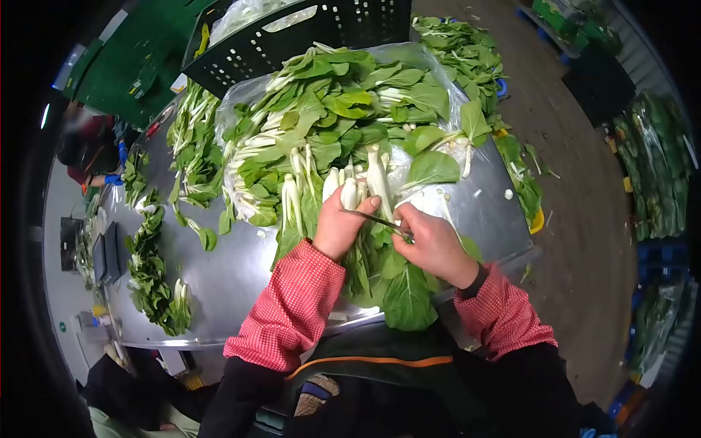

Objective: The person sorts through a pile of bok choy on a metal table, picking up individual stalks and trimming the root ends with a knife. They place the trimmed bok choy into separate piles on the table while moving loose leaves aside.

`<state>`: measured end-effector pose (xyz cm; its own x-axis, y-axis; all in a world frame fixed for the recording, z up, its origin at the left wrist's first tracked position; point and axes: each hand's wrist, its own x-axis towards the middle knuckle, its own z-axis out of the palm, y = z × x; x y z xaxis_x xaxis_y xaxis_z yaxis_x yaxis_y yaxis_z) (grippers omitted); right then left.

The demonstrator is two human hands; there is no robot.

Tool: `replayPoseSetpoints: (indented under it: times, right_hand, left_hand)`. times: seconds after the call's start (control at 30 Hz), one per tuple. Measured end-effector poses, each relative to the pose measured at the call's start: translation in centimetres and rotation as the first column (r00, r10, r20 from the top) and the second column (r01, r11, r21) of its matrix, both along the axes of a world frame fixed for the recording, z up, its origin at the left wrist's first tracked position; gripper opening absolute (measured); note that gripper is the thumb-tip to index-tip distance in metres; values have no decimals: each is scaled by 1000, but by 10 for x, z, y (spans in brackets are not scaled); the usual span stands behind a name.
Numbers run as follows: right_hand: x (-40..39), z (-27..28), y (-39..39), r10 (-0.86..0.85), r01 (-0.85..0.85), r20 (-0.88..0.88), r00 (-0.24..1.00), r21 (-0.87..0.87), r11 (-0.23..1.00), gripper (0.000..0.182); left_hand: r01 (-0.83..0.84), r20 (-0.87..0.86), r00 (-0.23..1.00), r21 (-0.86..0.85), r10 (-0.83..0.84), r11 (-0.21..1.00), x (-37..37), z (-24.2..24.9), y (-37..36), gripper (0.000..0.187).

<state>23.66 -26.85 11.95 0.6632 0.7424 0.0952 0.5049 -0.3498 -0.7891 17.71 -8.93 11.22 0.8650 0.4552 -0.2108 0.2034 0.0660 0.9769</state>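
Observation:
My left hand is closed around leafy greens with thick white stems, which look like pak choi, at the near edge of the pile. Its leaves hang down below my hands over the table's front edge. My right hand grips a small knife, its thin dark blade pointing left across the stems toward my left thumb. Most of the handle is hidden in my fingers. Farther back, a large heap of pak choi lies on clear plastic, and a loose leaf rests to the right.
A dark perforated crate stands behind the heap. The metal table carries more greens at left and bits of trimmed stem at right. A co-worker with a blue glove is at the far left. Wrapped greens are stacked at right.

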Motion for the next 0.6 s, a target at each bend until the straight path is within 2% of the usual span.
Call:
replayPoseSetpoints:
  times: [0.03, 0.07, 0.13, 0.23, 0.27, 0.4, 0.47, 0.5, 0.57, 0.6]
  right_hand:
    - [1, 2, -2, 14, -14, 23, 1000, -2, 1000, 29]
    - [1, 4, -4, 22, -22, -6, 1000, 17, 1000, 26]
    - [1, 8, -9, 40, -37, -63, 997, 56, 998, 22]
    - [14, 8, -15, -129, 122, 43, 991, 131, 984, 14]
    - [19, 13, -18, -181, 159, 165, 970, 136, 978, 11]
    - [35, 19, -19, -168, 147, 419, 892, 84, 986, 11]
    - [43, -5, -23, -142, 159, 401, 905, -8, 987, 10]
    - [47, -22, -28, -128, 161, 392, 911, -53, 986, 10]
    - [54, -66, -50, -177, 206, 390, 904, -33, 978, 10]
    - [52, -61, -49, -208, 234, 386, 899, -21, 972, 11]
  left_hand:
    - [1, 8, 1000, 17, -1, 1000, 1, 1, -2, 29]
    - [68, -22, 997, -8, -69, 998, 1, 3, 2, 30]
    - [74, -63, 995, -59, -78, 996, 1, -1, 3, 30]
    - [121, -56, 990, -160, -131, 980, -6, 9, 0, 32]
    - [123, -36, 990, -214, -134, 969, -7, 14, -5, 33]
    - [155, -52, 980, -393, -190, 906, -13, 22, -18, 36]
    - [174, -24, 977, -478, -211, 861, -17, 23, -24, 36]
    - [167, -26, 979, -461, -202, 872, -18, 21, -25, 36]
    - [136, -30, 986, -426, -164, 894, -22, 18, -25, 36]
    - [117, -4, 991, -425, -131, 897, -22, 19, -25, 36]
